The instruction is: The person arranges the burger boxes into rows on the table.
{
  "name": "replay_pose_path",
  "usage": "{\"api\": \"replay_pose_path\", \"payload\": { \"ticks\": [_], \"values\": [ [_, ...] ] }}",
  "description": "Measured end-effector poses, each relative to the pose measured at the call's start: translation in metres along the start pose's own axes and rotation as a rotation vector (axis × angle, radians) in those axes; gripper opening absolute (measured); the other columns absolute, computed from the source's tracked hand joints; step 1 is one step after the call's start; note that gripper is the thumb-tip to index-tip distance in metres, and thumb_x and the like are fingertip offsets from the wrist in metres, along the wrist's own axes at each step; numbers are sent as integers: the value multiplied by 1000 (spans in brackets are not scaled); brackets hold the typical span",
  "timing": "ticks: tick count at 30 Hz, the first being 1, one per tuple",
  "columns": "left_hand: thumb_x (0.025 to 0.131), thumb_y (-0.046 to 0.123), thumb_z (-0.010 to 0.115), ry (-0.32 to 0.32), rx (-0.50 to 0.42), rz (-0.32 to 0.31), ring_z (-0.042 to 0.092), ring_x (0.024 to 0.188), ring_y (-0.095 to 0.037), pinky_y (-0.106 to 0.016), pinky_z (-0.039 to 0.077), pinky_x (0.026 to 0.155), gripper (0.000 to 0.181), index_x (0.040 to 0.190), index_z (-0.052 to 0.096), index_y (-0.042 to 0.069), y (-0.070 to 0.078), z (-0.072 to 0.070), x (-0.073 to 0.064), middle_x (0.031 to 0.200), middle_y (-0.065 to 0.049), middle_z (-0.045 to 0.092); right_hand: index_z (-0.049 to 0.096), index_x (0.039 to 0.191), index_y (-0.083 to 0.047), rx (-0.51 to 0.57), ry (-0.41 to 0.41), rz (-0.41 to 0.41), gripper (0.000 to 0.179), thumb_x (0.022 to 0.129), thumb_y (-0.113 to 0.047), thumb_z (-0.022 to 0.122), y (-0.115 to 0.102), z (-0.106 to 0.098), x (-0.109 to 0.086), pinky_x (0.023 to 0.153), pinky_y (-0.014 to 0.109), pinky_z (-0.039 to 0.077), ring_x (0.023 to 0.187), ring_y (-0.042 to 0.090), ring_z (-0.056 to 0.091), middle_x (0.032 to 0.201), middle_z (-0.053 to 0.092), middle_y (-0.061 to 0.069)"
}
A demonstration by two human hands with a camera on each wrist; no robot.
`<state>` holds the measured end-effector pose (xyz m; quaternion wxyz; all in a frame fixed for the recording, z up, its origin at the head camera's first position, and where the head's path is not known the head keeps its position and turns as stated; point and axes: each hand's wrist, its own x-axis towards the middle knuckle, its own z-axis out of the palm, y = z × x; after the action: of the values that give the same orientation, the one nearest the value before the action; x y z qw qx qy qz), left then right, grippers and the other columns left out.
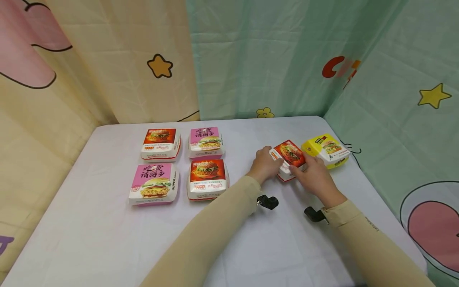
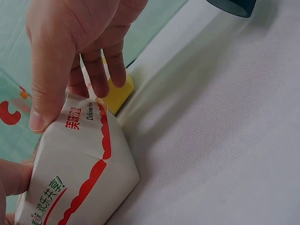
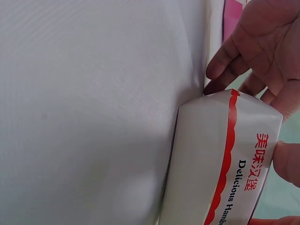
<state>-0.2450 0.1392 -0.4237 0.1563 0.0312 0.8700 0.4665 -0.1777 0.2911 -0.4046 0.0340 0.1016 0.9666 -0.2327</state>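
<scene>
- Beige fabric sleeves (image 1: 211, 227) come nearest the camera, one from the bottom centre of the frame, one from the lower right.
- At the left of the frame, on a white cloth-covered table (image 1: 86, 243), a red-and-white square card burger box (image 1: 160, 144) sits behind a pink-and-white square card burger box (image 1: 153, 184).
- Left of centre the colours swap: a second pink-and-white card box (image 1: 206, 142) behind, a second red-and-white card box (image 1: 208, 179) in front. The alternation looks deliberate; all four lids face up, their print upright to the wearer.
- Right of centre, the left hand (image 1: 264, 165) grips one end of a third red-and-white card box (image 1: 292, 154), thumb at its lid edge.
- That box is turned askew between the hands, probably because an end apiece keeps light card level and uncrushed. I cannot tell whether its base touches the cloth.
- Farther right, the right hand (image 1: 317, 179) holds the opposite end, thumb on the edge, fingers spread beyond it.
- Right of that hand, a yellow-and-white card box (image 1: 326, 150) sits slantwise, unheld, just beside the fingers; contact is unclear.
</scene>
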Motion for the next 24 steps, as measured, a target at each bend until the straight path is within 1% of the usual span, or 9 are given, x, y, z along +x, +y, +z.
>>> {"api": "replay_pose_path", "payload": {
  "ticks": [2, 5, 7, 10, 13, 16, 18, 21, 24],
  "values": [
    [102, 40, 67, 9, -1, -4, 56, 133, -26, -42, 51, 110, 69, 161, 40, 18, -1, 0, -1, 157, -12, 45, 22, 165, 4, 5, -7, 7, 87, 104, -44, 62, -1, 0, 0, 81, 44, 51, 117, 42, 42, 150, 39, 39],
    [102, 40, 67, 26, -7, -19, 56, 131, -27, -43, 52, 109, 69, 161, 40, 18, -1, -1, -2, 157, -13, 45, 23, 165, 3, 5, -13, -1, 87, 104, -45, 62, -3, -1, 2, 78, 42, 49, 115, 41, 42, 146, 43, 39],
    [103, 40, 67, 40, -12, -31, 55, 132, -28, -44, 51, 109, 69, 162, 39, 19, -2, -1, -3, 157, -13, 44, 25, 164, 3, 6, -10, -10, 85, 104, -45, 62, -5, -2, 3, 81, 45, 50, 117, 42, 42, 147, 43, 39],
    [103, 40, 65, 67, -11, -41, 52, 136, -31, -46, 49, 111, 68, 162, 38, 20, -2, -2, -4, 160, -13, 40, 29, 163, 3, 15, 7, -23, 81, 104, -42, 62, -9, 0, 6, 91, 54, 51, 124, 44, 42, 151, 41, 37],
    [104, 40, 65, 90, -14, -49, 50, 138, -33, -47, 47, 113, 68, 163, 37, 20, -3, -3, -4, 162, -13, 38, 32, 161, 3, 32, 31, -19, 78, 104, -40, 63, -14, 3, 7, 98, 58, 51, 126, 45, 42, 152, 39, 37],
    [103, 40, 65, 107, -24, -51, 48, 140, -33, -48, 46, 114, 70, 163, 36, 20, -5, -4, -4, 163, -14, 37, 35, 160, 3, 46, 50, -5, 76, 103, -38, 64, -18, 6, 8, 95, 57, 54, 121, 45, 45, 151, 36, 37],
    [103, 40, 65, 118, -25, -50, 48, 140, -34, -48, 46, 114, 70, 163, 35, 19, -6, -6, -4, 163, -15, 37, 35, 159, 4, 47, 54, -18, 76, 103, -38, 65, -19, 9, 9, 93, 55, 54, 118, 45, 48, 151, 35, 38],
    [104, 40, 65, 134, -33, -41, 48, 140, -35, -49, 45, 115, 70, 163, 35, 18, -8, -7, -4, 162, -16, 37, 35, 160, 4, 36, 41, -57, 79, 102, -39, 67, -20, 11, 10, 92, 53, 55, 116, 43, 53, 152, 35, 37],
    [104, 41, 64, 149, -38, -38, 47, 140, -35, -49, 45, 114, 69, 163, 35, 18, -11, -9, -3, 162, -16, 37, 31, 162, 2, 27, 17, -103, 84, 100, -41, 69, -19, 14, 10, 97, 54, 55, 118, 42, 55, 155, 34, 36]
  ]
}}
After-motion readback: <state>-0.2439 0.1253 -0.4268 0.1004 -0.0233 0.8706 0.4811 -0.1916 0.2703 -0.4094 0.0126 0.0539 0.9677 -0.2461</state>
